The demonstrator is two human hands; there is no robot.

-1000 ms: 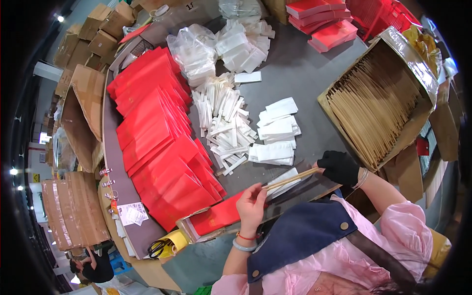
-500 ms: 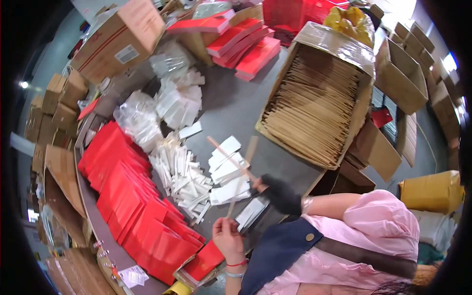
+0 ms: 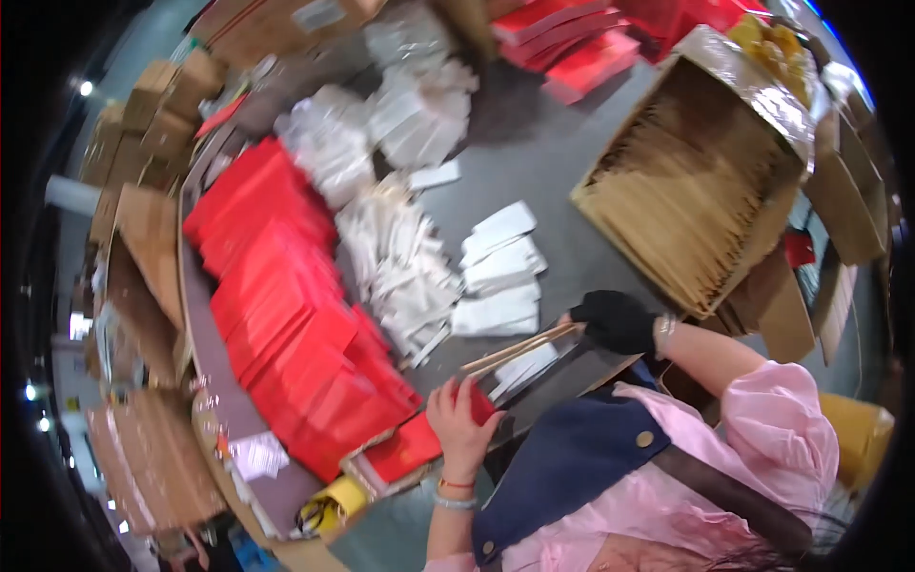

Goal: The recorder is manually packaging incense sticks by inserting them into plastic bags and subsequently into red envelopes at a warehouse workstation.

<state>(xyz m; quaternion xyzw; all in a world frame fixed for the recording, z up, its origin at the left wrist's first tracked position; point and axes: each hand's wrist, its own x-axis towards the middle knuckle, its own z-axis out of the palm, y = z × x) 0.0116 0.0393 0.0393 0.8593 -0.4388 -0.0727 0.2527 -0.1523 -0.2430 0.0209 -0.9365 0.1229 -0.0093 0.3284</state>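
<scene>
My right hand [image 3: 618,322], in a black glove, grips thin brown wooden-looking strips [image 3: 519,351] by one end, and they point toward the left. Fingers apart, my bare left hand [image 3: 461,421] rests on or just above red packets [image 3: 410,448] in a small open box at the table's near edge. Below the strips lie white slips [image 3: 524,370]. Beyond them, overlapping white cards [image 3: 500,272] are spread on the table, with a heap of narrow white paper strips [image 3: 396,257] to their left. Whether the left fingers touch the red packets is hard to tell.
Overlapping red packets [image 3: 286,305] line the table's left side. A large carton [image 3: 620,214] full of similar brown strips stands at right. Clear plastic bags [image 3: 329,143] and red stacks [image 3: 591,65] lie farther back. A yellow tape roll [image 3: 334,505] sits at the near-left edge.
My left hand has let go of the brown strip and opened over the red packets. My right hand has lowered the strips, now lying close together. The whole view has shifted.
</scene>
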